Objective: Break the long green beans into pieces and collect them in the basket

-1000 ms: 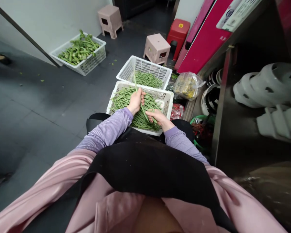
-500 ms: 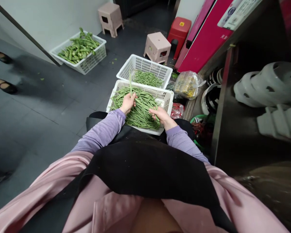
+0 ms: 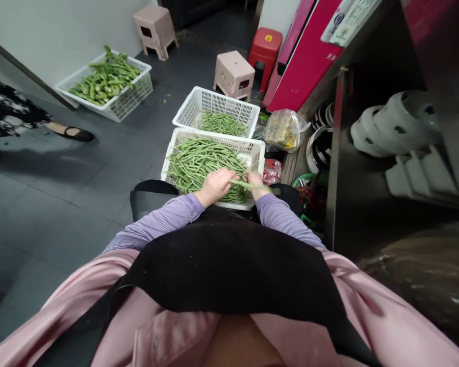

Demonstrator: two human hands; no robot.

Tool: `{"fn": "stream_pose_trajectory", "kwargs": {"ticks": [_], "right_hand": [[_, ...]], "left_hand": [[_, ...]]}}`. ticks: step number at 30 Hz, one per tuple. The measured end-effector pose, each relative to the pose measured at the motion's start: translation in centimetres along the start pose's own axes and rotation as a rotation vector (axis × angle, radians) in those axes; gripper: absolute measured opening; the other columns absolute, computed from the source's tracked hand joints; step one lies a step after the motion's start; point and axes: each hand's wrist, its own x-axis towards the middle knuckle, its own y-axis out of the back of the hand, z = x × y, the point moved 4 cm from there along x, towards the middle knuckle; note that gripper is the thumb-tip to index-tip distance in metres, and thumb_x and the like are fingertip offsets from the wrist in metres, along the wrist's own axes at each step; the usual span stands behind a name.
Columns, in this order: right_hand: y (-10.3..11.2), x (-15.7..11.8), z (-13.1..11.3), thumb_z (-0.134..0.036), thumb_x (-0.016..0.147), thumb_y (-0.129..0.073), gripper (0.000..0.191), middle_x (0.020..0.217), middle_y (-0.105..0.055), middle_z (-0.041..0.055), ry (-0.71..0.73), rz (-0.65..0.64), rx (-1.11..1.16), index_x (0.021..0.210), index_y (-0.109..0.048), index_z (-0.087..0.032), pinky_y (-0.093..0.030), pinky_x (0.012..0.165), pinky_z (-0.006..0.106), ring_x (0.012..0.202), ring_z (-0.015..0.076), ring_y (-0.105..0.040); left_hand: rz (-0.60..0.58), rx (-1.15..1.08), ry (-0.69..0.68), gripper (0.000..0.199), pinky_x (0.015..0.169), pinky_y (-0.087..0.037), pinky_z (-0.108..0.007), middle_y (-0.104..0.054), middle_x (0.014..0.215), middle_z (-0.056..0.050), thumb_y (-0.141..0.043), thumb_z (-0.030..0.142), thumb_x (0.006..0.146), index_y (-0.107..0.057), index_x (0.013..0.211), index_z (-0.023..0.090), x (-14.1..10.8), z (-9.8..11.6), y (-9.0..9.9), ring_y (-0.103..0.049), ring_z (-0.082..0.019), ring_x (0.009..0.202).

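Long green beans [image 3: 199, 158] are heaped in a white plastic basket [image 3: 168, 171] close in front of my lap. Over the basket's near right part, my left hand [image 3: 216, 186] is closed on a green bean [image 3: 240, 183], which points right and blurs at its far end. My right hand [image 3: 255, 184] is beside it, its fingers pinched together at the bean. How the right fingertips grip is partly hidden by the bean and smeared by motion.
A second white basket [image 3: 181, 109] with fewer beans [image 3: 222, 123] stands just behind. Farther left is a basket of thick green stalks [image 3: 107, 81]. Stools [image 3: 235, 71], plastic bags [image 3: 285, 131] and a metal shelf [image 3: 334, 178] are around. A person's foot [image 3: 74, 133] is at left.
My left hand has moved right and nearer to me, bringing its bean from upright to sideways by my right hand. The view has shifted, and a person's leg has come in at left.
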Motion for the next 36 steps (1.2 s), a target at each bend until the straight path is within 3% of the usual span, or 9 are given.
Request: {"fn": "stream_pose_trajectory", "kwargs": {"ticks": [3, 8, 10, 15, 22, 26, 30, 33, 36], "right_hand": [[0.5, -0.2, -1.0, -0.031, 0.077, -0.08, 0.027, 0.052, -0.046, -0.0086, 0.162, -0.072, -0.141, 0.077, -0.055, -0.022, -0.033, 0.043, 0.021, 0.046, 0.0093, -0.042], [-1.1, -3.6, -0.6, -0.053, 0.077, -0.083, 0.04, 0.05, -0.038, -0.0093, 0.016, -0.691, -0.116, 0.08, -0.06, -0.021, -0.025, 0.038, 0.021, 0.041, 0.0077, -0.033], [-1.4, -4.8, -0.6, -0.052, 0.074, -0.086, 0.041, 0.05, -0.04, -0.0083, -0.015, -0.794, -0.098, 0.076, -0.059, -0.02, -0.027, 0.038, 0.021, 0.04, 0.0074, -0.034], [-1.9, -5.2, -0.8, -0.048, 0.079, -0.084, 0.045, 0.053, -0.043, -0.0076, -0.016, -0.721, 0.156, 0.071, -0.051, -0.02, -0.025, 0.038, 0.019, 0.04, 0.0045, -0.033], [-1.2, -2.8, -0.6, -0.054, 0.094, -0.069, 0.047, 0.046, -0.037, -0.0092, -0.085, -0.258, 0.302, 0.073, -0.041, -0.022, -0.032, 0.037, 0.017, 0.037, 0.0064, -0.035], [-1.6, -3.6, -0.5, -0.061, 0.091, -0.07, 0.046, 0.052, -0.051, -0.0052, -0.244, -0.462, 0.18, 0.079, -0.049, -0.022, -0.041, 0.039, 0.021, 0.041, 0.0097, -0.047], [-2.4, -5.9, -0.6, -0.059, 0.095, -0.065, 0.042, 0.049, -0.039, -0.01, -0.353, -0.723, 0.188, 0.083, -0.052, -0.021, -0.03, 0.037, 0.015, 0.036, 0.0058, -0.033], [-2.5, -6.8, -1.2, -0.05, 0.099, -0.064, 0.037, 0.048, -0.032, -0.0122, -0.33, -0.782, 0.23, 0.082, -0.052, -0.02, -0.023, 0.037, 0.012, 0.035, 0.0031, -0.021], [-2.7, -7.0, -1.0, -0.044, 0.098, -0.065, 0.035, 0.047, -0.031, -0.0121, -0.294, -0.769, 0.196, 0.08, -0.051, -0.019, -0.024, 0.037, 0.013, 0.036, 0.0029, -0.02]], "left_hand": [[0.062, -0.05, 0.164, 0.016, 0.08, -0.045, -0.029, -0.06, 0.072, -0.003, -0.065, 0.017, 0.084, -0.062, 0.069, 0.02, 1.3, -0.8, 0.1, -0.057, -0.019, 0.076], [0.115, -0.236, 0.398, 0.023, 0.064, -0.035, -0.024, -0.049, 0.057, 0.004, -0.069, 0.017, 0.083, -0.057, 0.064, 0.018, 3.1, -4.0, -0.1, -0.044, -0.013, 0.061], [0.134, -0.345, 0.415, 0.021, 0.061, -0.034, -0.023, -0.048, 0.056, 0.005, -0.071, 0.015, 0.081, -0.057, 0.066, 0.017, 3.2, -4.7, -0.4, -0.042, -0.011, 0.058], [0.229, -0.46, 0.521, 0.025, 0.057, -0.034, -0.023, -0.049, 0.055, 0.004, -0.061, 0.016, 0.091, -0.052, 0.068, 0.019, 2.1, -4.7, -0.8, -0.039, -0.011, 0.053], [0.202, -0.245, 0.316, 0.031, 0.068, -0.04, -0.026, -0.049, 0.059, 0.004, -0.077, 0.014, 0.08, -0.053, 0.062, 0.02, 0.7, -1.0, -0.9, -0.045, -0.013, 0.062], [0.074, -0.414, 0.423, 0.022, 0.065, -0.044, -0.024, -0.058, 0.06, 0.003, -0.077, 0.014, 0.079, -0.06, 0.066, 0.017, 1.1, -1.9, -2.0, -0.054, -0.012, 0.061], [0.044, -0.619, 0.547, 0.018, 0.053, -0.038, -0.021, -0.059, 0.06, 0.003, -0.078, 0.015, 0.076, -0.061, 0.071, 0.015, 1.3, -3.8, -2.4, -0.047, -0.007, 0.05], [0.045, -0.674, 0.595, 0.014, 0.046, -0.03, -0.021, -0.06, 0.064, 0.003, -0.07, 0.022, 0.086, -0.06, 0.077, 0.017, 1.0, -4.2, -2.4, -0.034, -0.005, 0.043], [0.046, -0.434, 0.502, 0.018, 0.056, -0.04, -0.023, -0.061, 0.068, 0.0, -0.063, 0.018, 0.087, -0.056, 0.071, 0.019, 0.9, -3.8, -2.0, -0.048, -0.01, 0.054]]}}
